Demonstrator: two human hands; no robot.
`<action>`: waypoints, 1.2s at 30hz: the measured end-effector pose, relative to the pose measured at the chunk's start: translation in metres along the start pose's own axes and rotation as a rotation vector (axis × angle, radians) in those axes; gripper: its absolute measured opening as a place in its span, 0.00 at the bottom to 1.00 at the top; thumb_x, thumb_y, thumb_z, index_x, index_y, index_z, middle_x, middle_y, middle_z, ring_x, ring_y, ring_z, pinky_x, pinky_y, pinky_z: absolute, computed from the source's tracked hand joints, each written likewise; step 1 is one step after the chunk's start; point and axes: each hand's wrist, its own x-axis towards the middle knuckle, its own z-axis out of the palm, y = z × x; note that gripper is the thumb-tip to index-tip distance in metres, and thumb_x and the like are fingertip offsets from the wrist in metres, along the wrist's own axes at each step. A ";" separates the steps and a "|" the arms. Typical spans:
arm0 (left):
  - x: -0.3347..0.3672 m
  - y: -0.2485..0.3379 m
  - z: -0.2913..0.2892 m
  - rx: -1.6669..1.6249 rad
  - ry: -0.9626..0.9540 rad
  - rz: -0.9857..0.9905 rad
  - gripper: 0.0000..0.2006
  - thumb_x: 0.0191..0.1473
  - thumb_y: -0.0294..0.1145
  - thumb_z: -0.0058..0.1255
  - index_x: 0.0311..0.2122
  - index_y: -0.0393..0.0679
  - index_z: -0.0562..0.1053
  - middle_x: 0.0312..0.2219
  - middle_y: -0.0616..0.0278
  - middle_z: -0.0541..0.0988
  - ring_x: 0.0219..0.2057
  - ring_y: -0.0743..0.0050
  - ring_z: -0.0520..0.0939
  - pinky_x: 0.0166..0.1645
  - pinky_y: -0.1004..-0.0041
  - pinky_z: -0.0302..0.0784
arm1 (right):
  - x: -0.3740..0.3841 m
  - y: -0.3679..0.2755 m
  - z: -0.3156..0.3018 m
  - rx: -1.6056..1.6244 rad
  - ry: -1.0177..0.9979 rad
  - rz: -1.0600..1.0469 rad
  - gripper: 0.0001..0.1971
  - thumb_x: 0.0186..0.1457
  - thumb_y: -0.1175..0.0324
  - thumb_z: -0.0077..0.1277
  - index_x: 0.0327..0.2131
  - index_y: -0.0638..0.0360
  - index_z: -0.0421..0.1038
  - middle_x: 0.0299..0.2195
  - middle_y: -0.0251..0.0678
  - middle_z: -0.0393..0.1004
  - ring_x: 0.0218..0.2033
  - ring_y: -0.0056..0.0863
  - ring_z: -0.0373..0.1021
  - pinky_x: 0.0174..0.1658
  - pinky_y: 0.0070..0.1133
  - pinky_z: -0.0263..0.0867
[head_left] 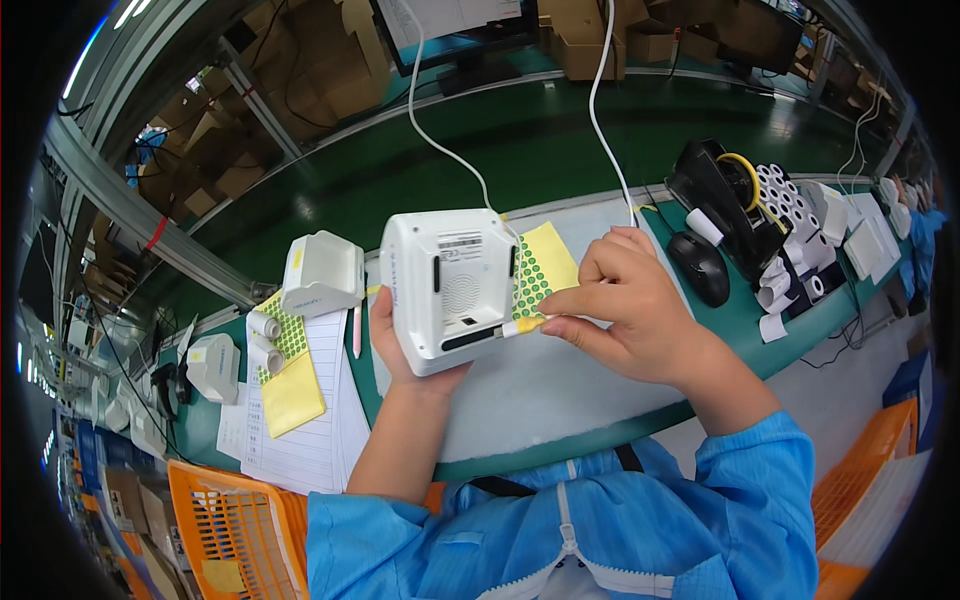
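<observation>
My left hand [392, 345] is wrapped round a white plastic device housing [408, 290] and holds it up over the pale work mat [500, 420]. The housing's underside faces me, with black strips, a printed label and a small dark socket. At its lower right edge, my right hand [635, 305] pinches a white cable plug [522, 326] with yellow wrapping between thumb and fingertips. The plug's tip touches or sits at the housing's edge; whether it is inserted I cannot tell. Behind the housing lies a yellow sheet with green round stickers [535, 272].
Another white housing [325, 275] stands left, by sticker sheets, paper rolls [263, 325] and lined papers [320, 400]. A black mouse [699, 268], black device [715, 190] and label rolls [785, 200] are right. White cables [597, 110] hang from above. Orange baskets [235, 520] flank me.
</observation>
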 end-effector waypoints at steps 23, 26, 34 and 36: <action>-0.013 -0.012 -0.033 0.136 -0.192 -0.003 0.34 0.48 0.53 0.32 0.56 0.41 0.56 0.51 0.50 0.66 0.51 0.54 0.68 0.55 0.60 0.62 | 0.028 -0.014 0.036 0.162 -0.188 -0.012 0.07 0.40 0.65 0.55 0.22 0.57 0.72 0.32 0.43 0.56 0.38 0.40 0.55 0.40 0.33 0.51; -0.010 -0.018 -0.029 0.168 -0.247 -0.018 0.35 0.48 0.54 0.31 0.57 0.40 0.55 0.51 0.48 0.64 0.51 0.53 0.68 0.55 0.60 0.62 | 0.017 -0.017 0.042 0.127 -0.158 0.029 0.06 0.40 0.66 0.55 0.21 0.58 0.72 0.34 0.43 0.55 0.39 0.40 0.55 0.44 0.39 0.50; -0.007 -0.016 -0.030 0.327 -0.440 -0.084 0.30 0.50 0.52 0.29 0.53 0.42 0.61 0.46 0.51 0.70 0.47 0.55 0.71 0.51 0.59 0.67 | -0.027 -0.012 0.035 -0.013 -0.033 0.088 0.07 0.41 0.66 0.55 0.26 0.56 0.73 0.39 0.42 0.55 0.47 0.41 0.54 0.51 0.55 0.44; -0.023 -0.017 -0.019 0.301 -0.029 -0.046 0.29 0.50 0.52 0.29 0.53 0.44 0.62 0.46 0.55 0.70 0.47 0.55 0.72 0.51 0.59 0.67 | -0.031 -0.010 0.002 -0.095 0.331 0.059 0.11 0.41 0.67 0.56 0.32 0.54 0.73 0.39 0.40 0.58 0.45 0.38 0.56 0.48 0.43 0.52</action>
